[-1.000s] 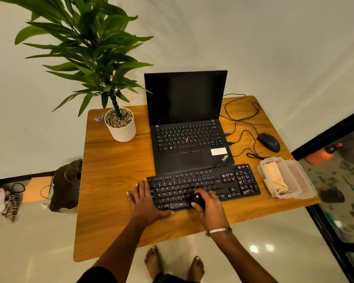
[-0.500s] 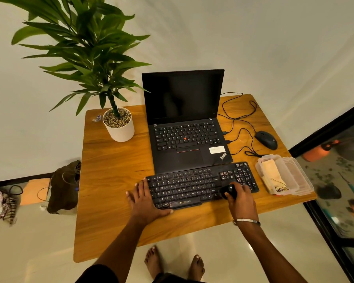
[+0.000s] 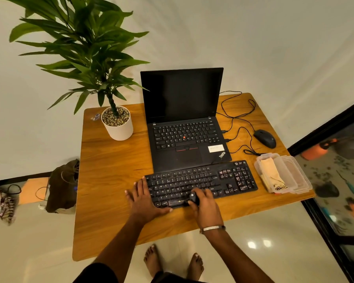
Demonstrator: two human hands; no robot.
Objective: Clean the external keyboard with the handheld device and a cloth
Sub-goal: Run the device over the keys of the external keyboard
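Black handheld device (image 3: 193,198) gripped in right hand (image 3: 205,207) over keyboard (image 3: 200,181); left hand (image 3: 145,198) flat, empty; cloth (image 3: 271,174) untouched.

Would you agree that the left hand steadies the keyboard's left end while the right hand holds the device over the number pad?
Not quite: the head view shows the right hand holding the device over the keyboard's near edge around the middle, by the space bar, not over the number pad. The rest stands: the left hand lies flat on the keyboard's left end.
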